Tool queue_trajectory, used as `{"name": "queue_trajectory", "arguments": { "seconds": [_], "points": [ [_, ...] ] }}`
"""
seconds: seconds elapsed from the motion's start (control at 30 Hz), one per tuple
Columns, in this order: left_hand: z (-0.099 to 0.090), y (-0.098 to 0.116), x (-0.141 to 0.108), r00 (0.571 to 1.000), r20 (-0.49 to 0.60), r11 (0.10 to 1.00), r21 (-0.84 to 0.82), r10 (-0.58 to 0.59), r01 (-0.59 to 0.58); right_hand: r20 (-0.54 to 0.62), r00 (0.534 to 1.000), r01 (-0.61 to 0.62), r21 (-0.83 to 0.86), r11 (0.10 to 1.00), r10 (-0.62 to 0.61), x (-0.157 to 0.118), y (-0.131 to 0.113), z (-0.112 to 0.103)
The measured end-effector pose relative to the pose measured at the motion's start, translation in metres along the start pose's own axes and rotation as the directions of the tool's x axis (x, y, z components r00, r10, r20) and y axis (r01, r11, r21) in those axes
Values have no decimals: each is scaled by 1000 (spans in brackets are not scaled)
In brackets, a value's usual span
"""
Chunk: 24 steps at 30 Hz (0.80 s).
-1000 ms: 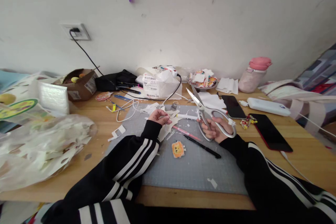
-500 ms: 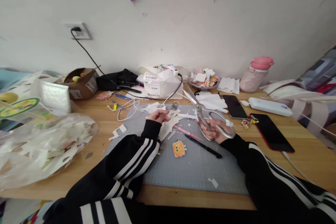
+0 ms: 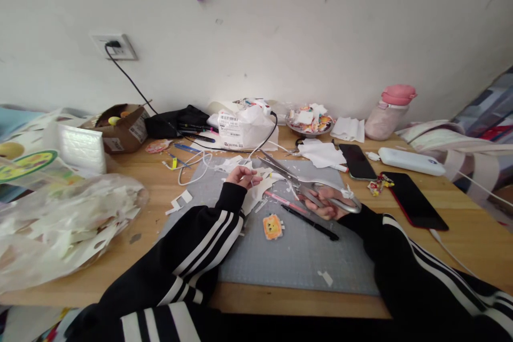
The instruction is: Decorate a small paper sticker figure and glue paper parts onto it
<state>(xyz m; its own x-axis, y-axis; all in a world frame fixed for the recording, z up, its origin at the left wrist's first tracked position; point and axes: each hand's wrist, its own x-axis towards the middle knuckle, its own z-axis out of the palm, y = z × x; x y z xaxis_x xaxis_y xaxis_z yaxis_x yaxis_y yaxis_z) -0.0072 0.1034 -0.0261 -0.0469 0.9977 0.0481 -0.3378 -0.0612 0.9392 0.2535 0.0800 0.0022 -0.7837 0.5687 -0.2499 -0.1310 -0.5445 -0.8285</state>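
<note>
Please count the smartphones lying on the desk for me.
2: a smartphone just left of the white power bank, and a red-edged smartphone in front of that power bank, nearer the camera. Others could be hidden under the clutter.

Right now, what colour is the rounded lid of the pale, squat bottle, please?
The rounded lid is pink, shown best in the head view.

Landmark: grey mat (image 3: 296, 264). Its side margins run partly under the left sleeve (image 3: 200, 240) and right sleeve (image 3: 401, 262). Over its far half, whether the left grip (image 3: 242, 177) pinches anything: too small to tell; the right grip (image 3: 324, 203) hides part of the scissors (image 3: 347, 203) handles. Beyond it, white package (image 3: 236, 129) print illegible. Left of it, plastic bag (image 3: 76, 224) cropped, contents indistinct.
</note>
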Motion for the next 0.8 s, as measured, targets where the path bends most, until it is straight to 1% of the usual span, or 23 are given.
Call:
{"name": "queue_trajectory", "arguments": {
  "seconds": [0.23,0.4,0.57,0.8],
  "points": [
    [-7,-2,4,1000,4,1000,18,0,0,48,997,-64,-27,998,65,-4,-6,1],
    [-11,0,4,1000,26,1000,17,10,-10,92,991,-89,-57,994,94,-1,-4,-3],
    [-13,1,6,997,78,1000,-22,17,-15,115,989,-80,-78,994,88,0,-4,-2],
    [-16,9,6,981,192,997,-79,38,-23,147,987,-50,-130,990,69,-1,-10,5]
  ]
}}
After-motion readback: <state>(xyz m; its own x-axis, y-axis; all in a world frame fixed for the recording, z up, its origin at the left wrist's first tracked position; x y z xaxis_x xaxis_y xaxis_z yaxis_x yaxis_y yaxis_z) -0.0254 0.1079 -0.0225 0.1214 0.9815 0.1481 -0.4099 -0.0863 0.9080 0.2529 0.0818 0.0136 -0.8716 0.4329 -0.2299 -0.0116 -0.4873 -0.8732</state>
